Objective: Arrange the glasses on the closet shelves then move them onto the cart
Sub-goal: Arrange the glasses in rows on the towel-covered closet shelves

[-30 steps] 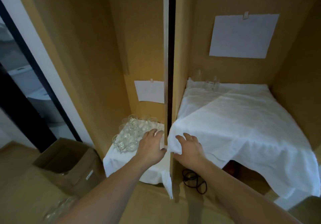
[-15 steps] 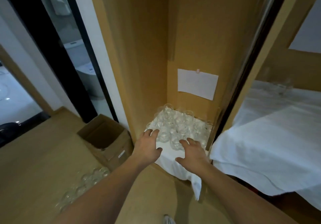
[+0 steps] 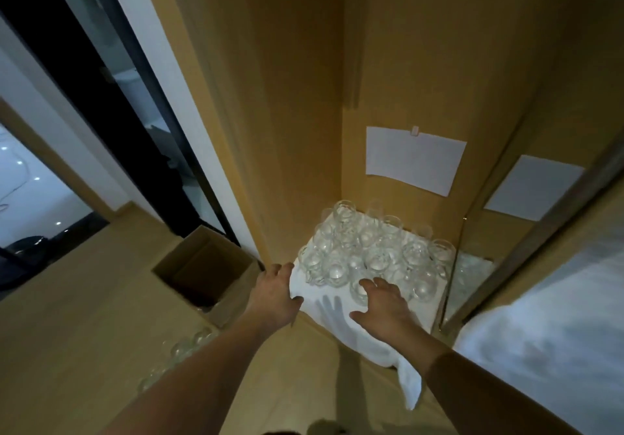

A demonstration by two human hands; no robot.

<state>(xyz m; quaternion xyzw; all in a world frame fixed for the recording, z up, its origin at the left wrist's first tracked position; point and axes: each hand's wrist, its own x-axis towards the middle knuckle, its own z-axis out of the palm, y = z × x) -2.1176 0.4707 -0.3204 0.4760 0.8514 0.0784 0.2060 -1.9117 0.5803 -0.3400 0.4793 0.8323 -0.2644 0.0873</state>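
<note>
While spread, hands (image 3: 383, 303) (both) hover.

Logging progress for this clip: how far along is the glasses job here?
Done: a cluster of glasses stands on the cloth-covered shelf. In hand: the left hand rests at the cloth's edge and the right hand reaches the nearest glass. Left: more glasses on the floor; no cart is visible.

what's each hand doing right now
Left hand: open, on the white cloth's left edge.
Right hand: open, fingers reaching a clear glass.
</note>
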